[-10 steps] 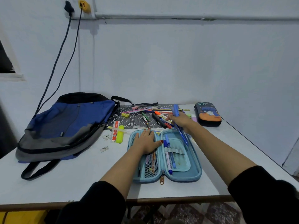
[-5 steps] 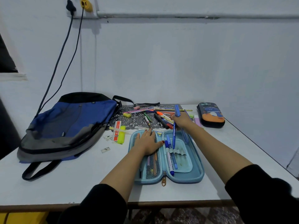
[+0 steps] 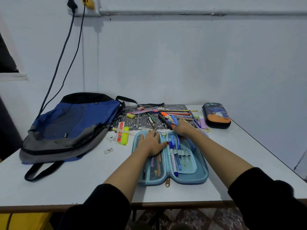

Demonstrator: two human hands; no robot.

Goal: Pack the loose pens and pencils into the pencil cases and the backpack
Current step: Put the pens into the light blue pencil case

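An open light-blue pencil case (image 3: 200, 177) lies on the white table (image 3: 79, 183) in front of me. My left hand (image 3: 152, 142) rests flat on its mesh left half. My right hand (image 3: 181, 127) grips a blue pen (image 3: 178, 144) at the case's far edge; the pen's lower end lies in the right half beside two other blue pens (image 3: 173, 155) under the elastic loops. Loose pens and pencils (image 3: 167, 113) are piled on a dark lace mat behind the case. A blue and grey backpack (image 3: 73, 127) lies to the left. A dark, closed pencil case (image 3: 216, 115) sits at the far right.
A yellow highlighter (image 3: 125, 136) and a red-marked ruler (image 3: 120, 133) lie between backpack and open case. Erasers (image 3: 202, 123) and a yellow sharpener (image 3: 130, 115) are scattered by the pile. Two cables (image 3: 66, 52) hang down the wall behind the backpack. The table's front edge is close to me.
My right hand lifted the blue pen from the pile, turned it upright, then lowered it into the case's right half. My left hand stayed flat on the mesh side.
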